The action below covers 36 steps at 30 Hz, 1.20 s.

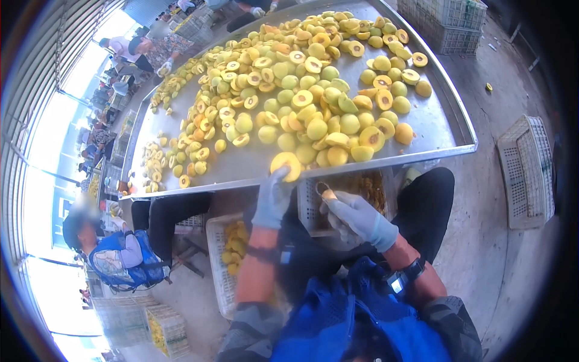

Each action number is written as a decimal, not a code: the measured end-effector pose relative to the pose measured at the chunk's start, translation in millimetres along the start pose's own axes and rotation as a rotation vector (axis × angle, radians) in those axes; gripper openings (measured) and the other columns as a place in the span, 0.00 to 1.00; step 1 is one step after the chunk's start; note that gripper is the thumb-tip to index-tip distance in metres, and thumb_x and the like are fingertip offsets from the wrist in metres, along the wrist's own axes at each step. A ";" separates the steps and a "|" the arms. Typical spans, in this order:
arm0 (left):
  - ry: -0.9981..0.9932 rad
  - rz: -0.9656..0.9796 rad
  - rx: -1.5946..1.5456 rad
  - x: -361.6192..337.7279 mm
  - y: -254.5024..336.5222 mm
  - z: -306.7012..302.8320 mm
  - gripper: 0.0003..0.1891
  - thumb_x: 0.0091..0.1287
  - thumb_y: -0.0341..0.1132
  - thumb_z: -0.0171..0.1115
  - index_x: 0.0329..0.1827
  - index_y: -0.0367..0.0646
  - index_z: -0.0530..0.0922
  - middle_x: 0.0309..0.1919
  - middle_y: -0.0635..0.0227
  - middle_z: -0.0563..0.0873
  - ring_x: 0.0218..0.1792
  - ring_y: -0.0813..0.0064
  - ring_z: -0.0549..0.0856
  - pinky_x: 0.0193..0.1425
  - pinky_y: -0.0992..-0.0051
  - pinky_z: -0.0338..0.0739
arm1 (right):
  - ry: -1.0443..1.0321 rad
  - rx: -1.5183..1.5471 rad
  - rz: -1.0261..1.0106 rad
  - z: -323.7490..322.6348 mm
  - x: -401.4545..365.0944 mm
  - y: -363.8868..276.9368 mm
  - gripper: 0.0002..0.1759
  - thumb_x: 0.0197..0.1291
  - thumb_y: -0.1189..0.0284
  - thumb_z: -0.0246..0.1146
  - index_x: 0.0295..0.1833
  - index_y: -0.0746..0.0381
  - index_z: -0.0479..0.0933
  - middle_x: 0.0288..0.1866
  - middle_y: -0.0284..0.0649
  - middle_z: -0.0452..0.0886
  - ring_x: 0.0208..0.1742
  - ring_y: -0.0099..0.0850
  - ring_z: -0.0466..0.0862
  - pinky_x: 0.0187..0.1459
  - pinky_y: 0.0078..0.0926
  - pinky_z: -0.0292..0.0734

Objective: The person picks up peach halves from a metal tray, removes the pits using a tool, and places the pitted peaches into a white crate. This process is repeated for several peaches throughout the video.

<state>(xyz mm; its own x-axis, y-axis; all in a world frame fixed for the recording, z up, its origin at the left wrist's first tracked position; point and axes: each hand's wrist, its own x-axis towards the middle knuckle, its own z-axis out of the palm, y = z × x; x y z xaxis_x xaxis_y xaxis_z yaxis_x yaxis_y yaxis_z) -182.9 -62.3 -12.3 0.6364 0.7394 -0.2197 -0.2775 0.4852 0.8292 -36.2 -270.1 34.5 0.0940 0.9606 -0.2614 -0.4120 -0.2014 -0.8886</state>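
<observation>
My left hand (272,198), in a pale glove, is closed on a yellow peach half (285,167) at the near rim of the metal table. The peach's cut face is turned up toward me. In my gloved right hand (362,222) is a pitting tool with a looped metal end (322,188) and a short light handle. The loop sits a little right of the peach half, apart from it. Beyond both hands, a large heap of halved peaches (289,90) covers much of the metal table (241,169), some with brown centres showing.
Below the table edge stand a crate (306,208) with brownish bits and a white crate (217,265) holding yellow pieces. Pale crates stand at right (523,175) and at the far right corner (443,27). A co-worker in a blue vest (129,262) sits at left; others work along the table.
</observation>
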 end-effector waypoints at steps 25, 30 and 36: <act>0.204 0.406 0.084 -70.5 -36.2 105.9 0.26 0.87 0.48 0.37 0.65 0.32 0.72 0.52 0.55 0.84 0.46 0.67 0.88 0.57 0.68 0.85 | 0.229 -0.311 -0.044 28.4 -2.4 4.3 0.28 0.79 0.50 0.53 0.52 0.67 0.80 0.28 0.42 0.83 0.23 0.30 0.82 0.22 0.29 0.77; 0.188 0.497 0.245 -72.5 -31.2 102.6 0.24 0.85 0.46 0.39 0.62 0.32 0.74 0.48 0.56 0.85 0.40 0.66 0.89 0.49 0.69 0.87 | 0.204 -0.285 -0.031 34.5 -2.6 6.6 0.27 0.80 0.50 0.53 0.47 0.66 0.80 0.28 0.39 0.82 0.23 0.29 0.81 0.22 0.30 0.76; 0.186 0.521 0.294 -76.1 -18.6 105.0 0.24 0.82 0.44 0.39 0.58 0.33 0.78 0.44 0.55 0.86 0.35 0.64 0.89 0.41 0.70 0.86 | 0.228 -0.241 -0.198 43.2 4.7 19.3 0.27 0.81 0.51 0.52 0.42 0.65 0.79 0.24 0.33 0.78 0.19 0.25 0.76 0.20 0.25 0.71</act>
<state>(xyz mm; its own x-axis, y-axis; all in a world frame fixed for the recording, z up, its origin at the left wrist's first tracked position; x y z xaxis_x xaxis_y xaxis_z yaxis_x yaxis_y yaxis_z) -150.6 -176.6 43.0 0.3276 0.9259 0.1882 -0.2915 -0.0905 0.9523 -82.8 -261.2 32.4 0.3608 0.9237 -0.1287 -0.1438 -0.0813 -0.9863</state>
